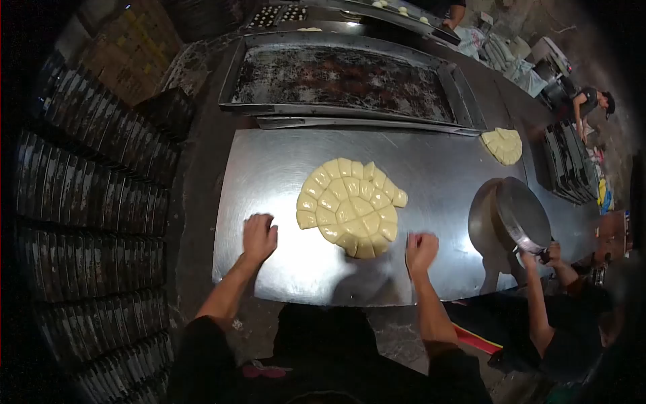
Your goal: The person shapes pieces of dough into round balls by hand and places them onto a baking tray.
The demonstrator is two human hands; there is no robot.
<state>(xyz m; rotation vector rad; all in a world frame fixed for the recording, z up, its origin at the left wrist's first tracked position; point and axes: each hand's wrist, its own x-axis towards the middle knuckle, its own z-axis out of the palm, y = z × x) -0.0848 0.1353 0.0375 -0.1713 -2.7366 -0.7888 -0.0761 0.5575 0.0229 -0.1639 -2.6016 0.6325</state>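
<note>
A round slab of pale, glossy dough (346, 205), scored into many wedge and block pieces, lies on the metal table in front of me. Its outline is uneven, with gaps at the lower left and the right. My left hand (260, 237) is curled down over the tabletop to the left of the dough, apart from it. On the dough's right side, my right hand (422, 250) is also curled low at the table, slightly blurred. Whatever lies under or inside either set of fingers is hidden.
A large worn baking tray (350, 81) stands beyond the metal table (269, 151). At right are a smaller dough piece (503, 146) and a round pan (523, 215) gripped by a co-worker's hands. Stacked dark trays (87, 195) line the left. Another person (589, 104) bends at far right.
</note>
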